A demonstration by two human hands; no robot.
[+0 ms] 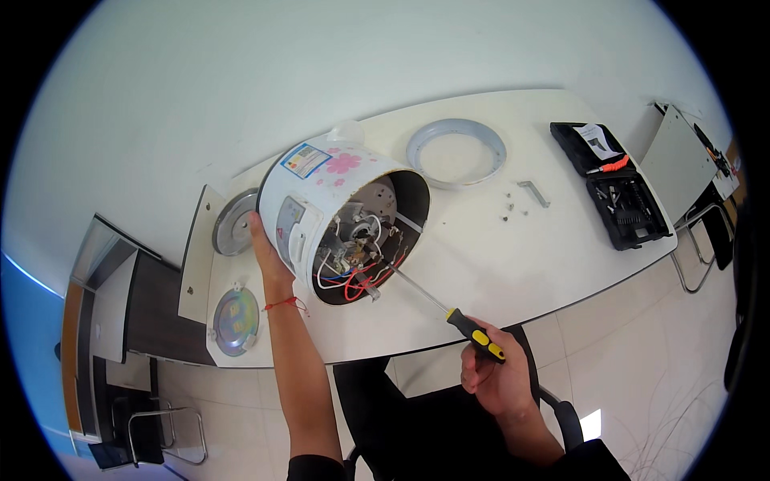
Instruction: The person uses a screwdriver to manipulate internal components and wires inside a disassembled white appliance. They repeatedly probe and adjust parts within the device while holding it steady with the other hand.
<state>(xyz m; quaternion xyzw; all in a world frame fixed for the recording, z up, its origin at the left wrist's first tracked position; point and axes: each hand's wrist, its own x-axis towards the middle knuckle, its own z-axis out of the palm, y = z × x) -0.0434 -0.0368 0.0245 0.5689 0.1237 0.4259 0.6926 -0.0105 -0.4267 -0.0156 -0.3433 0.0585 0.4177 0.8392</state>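
Observation:
A white rice cooker body [353, 172] with pink flowers lies tipped on the table, its open underside facing me. Inside it show wiring [361, 280] in red, white and blue, and metal parts. My left hand [269, 248] is closed against the cooker's left side, steadying it; its fingertips are partly hidden. In my right hand [501, 377] is a screwdriver [461, 321] with a black and yellow handle, held in wrapped fingers. Its long shaft reaches into the cooker's underside, with the tip among the wires; whether it meets a screw I cannot tell.
A pale ring-shaped base [457, 123] lies behind the cooker. Right of it are several small screws [506, 218] and a metal bracket [533, 193]. An open black tool case [630, 216] sits at the right edge. On the left lie a metal lid [233, 224] and a round plate [236, 321].

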